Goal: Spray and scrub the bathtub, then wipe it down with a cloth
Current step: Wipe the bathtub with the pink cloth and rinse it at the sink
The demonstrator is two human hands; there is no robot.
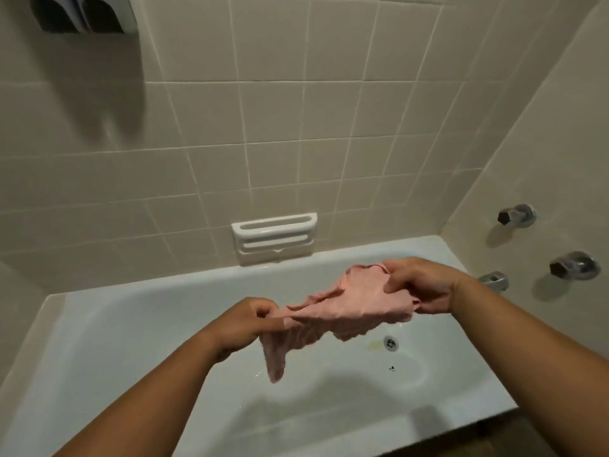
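I am looking down over the white bathtub through the head camera, and both bare arms are reaching out above it. The left hand is pinching one end of the pink cloth, its fingers curling tightly round a bunched edge, and a loose tail of fabric is hanging below that grip toward the tub floor. The right hand is gripping the other end, thumb on top and fingers folding underneath, and is holding that side a little higher and farther back. Between the two hands the cloth is stretching out crumpled and sagging slightly in the middle; it is hanging in the air above the basin, touching no part of the tub. Below its right half the round drain is showing in the tub floor, with a faint yellowish stain just beside it and a small dark speck lying nearer to me. Shadows of the arms are falling across the near part of the basin. On the tiled wall behind the tub a white soap dish is sitting just above the far rim. On the right-hand wall an upper tap handle and a lower tap handle, both chrome with dark ends, are sticking out, and a chrome spout is peeking out just beyond the right wrist. At the top left a dispenser is hanging on the tiles.
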